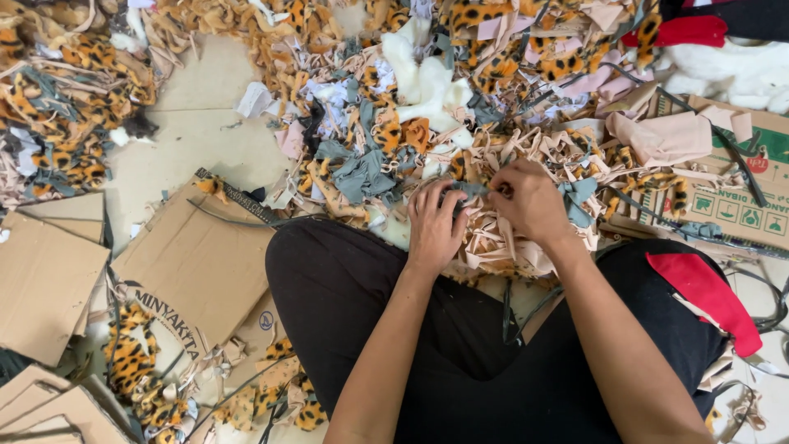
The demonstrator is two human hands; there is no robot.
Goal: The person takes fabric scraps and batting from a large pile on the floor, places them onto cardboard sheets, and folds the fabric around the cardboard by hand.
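My left hand [436, 224] and my right hand [530, 200] meet just past my knees, both pinching a small grey-green fabric scrap [468, 191] between them. Under the hands lies a heap of beige fabric strips [501, 238]. I sit on the floor in black trousers [362, 296], with a red fabric piece [707, 296] on my right thigh.
A wide pile of leopard-print, grey, white and pink scraps [394, 107] covers the floor ahead. Flattened cardboard sheets [193, 263] lie at left, a printed cardboard box [740, 189] at right. More leopard-print scraps [131, 353] sit near my left leg.
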